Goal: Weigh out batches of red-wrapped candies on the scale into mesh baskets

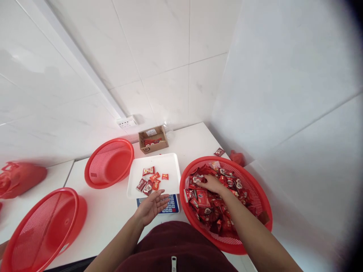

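My left hand is palm up with its fingers apart and holds nothing. It hovers by the front edge of a white tray, over a scale's blue keypad. Several small red wrapped snack packets lie loosely on the tray. Inside a large red plastic basket heaped with similar packets, my right hand reaches down to the left part of the pile. Its fingers are closed at a dark red snack packet; the fingertips are partly hidden.
Two more red baskets stand to the left, one farther back and one nearer. A small cardboard box with red packets sits behind the tray. One packet lies beyond the full basket. A red bag is at far left.
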Available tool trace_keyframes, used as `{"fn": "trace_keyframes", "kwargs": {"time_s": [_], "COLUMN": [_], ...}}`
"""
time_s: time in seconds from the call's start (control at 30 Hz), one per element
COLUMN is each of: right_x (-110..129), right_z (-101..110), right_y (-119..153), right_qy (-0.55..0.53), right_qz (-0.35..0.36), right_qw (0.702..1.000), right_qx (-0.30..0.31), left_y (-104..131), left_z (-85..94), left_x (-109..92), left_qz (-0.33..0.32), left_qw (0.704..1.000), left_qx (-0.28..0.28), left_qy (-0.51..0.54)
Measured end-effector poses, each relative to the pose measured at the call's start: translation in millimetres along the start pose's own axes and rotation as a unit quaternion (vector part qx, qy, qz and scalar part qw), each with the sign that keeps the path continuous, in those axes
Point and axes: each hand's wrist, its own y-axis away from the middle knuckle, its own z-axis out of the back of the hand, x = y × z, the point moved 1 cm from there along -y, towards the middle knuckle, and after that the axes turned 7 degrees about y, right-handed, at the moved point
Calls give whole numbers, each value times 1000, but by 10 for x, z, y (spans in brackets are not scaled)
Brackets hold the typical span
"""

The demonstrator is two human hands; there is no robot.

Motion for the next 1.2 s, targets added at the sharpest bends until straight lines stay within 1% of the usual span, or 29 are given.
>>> {"fn": "trace_keyframes", "kwargs": {"time_s": [0.13, 0.27, 0.37, 0.43, 0.47, 0.57, 0.63, 0.7, 0.73, 0.8, 0.83, 0.87, 0.93, 1.0, 1.07, 1.1, 1.2], "right_x": [64, 138, 128, 85, 54, -40, -66, -41, -9, 96, 170, 259, 478, 747, 1042, 1189, 1586], "right_z": [-1, -47, -14, 52, 95, 222, 261, 245, 221, 154, 118, 82, 17, -38, -81, -100, -167], "right_y": [234, 602, 846, 963, 1010, 1125, 1190, 1246, 1269, 1303, 1312, 1316, 1309, 1288, 1260, 1245, 1200], "right_qy": [-35, -143, -196, -210, -211, -207, -250, -343, -396, -491, -525, -547, -567, -579, -583, -575, -530], "right_qz": [35, 54, 51, 24, -5, -109, -143, -154, -161, -178, -181, -180, -171, -147, -112, -92, -38], "right_qw": [999, 988, 979, 976, 976, 961, 939, 906, 883, 834, 813, 800, 789, 788, 792, 801, 840], "right_qx": [-8, -20, -37, -44, -60, -146, -188, -196, -193, -180, -174, -169, -163, -152, -143, -138, -113], "left_y": [-10, -44, -73, -87, -90, -81, -61, -33, -19, 6, 18, 31, 66, 123, 201, 243, 345], "left_z": [-19, -18, 4, 18, 24, 39, 56, 92, 118, 181, 215, 246, 289, 295, 265, 243, 191], "left_x": [-1, -7, -3, 0, -1, -14, -33, -57, -70, -94, -105, -116, -140, -167, -195, -207, -226], "left_qz": [1, 4, 14, 19, 22, 30, 35, 36, 36, 36, 37, 38, 43, 41, 33, 28, 10], "left_qw": [1000, 1000, 999, 999, 999, 998, 997, 996, 996, 995, 995, 994, 992, 987, 977, 971, 953], "left_qx": [6, 18, 25, 30, 34, 43, 50, 57, 60, 66, 70, 76, 92, 125, 172, 196, 256], "left_qy": [-5, -11, -21, -28, -32, -46, -55, -60, -61, -64, -65, -68, -78, -97, -121, -131, -161]}}
